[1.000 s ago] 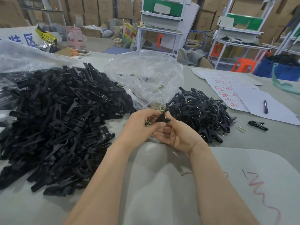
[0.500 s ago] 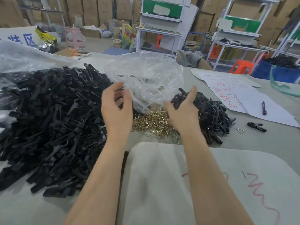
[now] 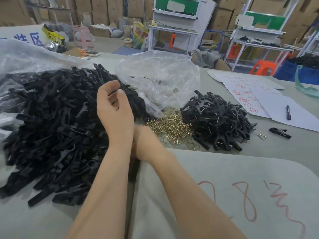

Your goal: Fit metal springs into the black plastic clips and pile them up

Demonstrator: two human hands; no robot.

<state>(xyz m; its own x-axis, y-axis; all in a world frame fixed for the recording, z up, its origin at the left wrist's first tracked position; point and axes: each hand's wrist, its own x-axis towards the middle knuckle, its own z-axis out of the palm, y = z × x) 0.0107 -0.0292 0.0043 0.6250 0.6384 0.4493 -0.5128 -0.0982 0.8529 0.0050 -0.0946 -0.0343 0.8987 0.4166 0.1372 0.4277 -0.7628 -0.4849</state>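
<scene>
A big heap of loose black plastic clips (image 3: 51, 126) covers the left of the table. Brass-coloured metal springs (image 3: 170, 128) lie in a small pile at the centre. To their right is a smaller pile of black clips with springs fitted (image 3: 219, 121). My left hand (image 3: 115, 114) hovers over the edge of the big heap, fingers loosely curled, holding nothing. My right hand (image 3: 146, 144) lies against my left wrist; its fingers are hidden behind that forearm.
A crumpled clear plastic bag (image 3: 160, 80) stands behind the springs. One assembled clip (image 3: 279, 132) and a stray spring (image 3: 262, 136) lie far right, near papers (image 3: 259, 100) and a pen (image 3: 288, 112). A grey mat (image 3: 224, 187) with red marks lies in front of me.
A second ago both hands held a clip together; they then lifted apart with nothing in them. Now my right hand has dropped against my left wrist, and the left has moved slightly over the heap.
</scene>
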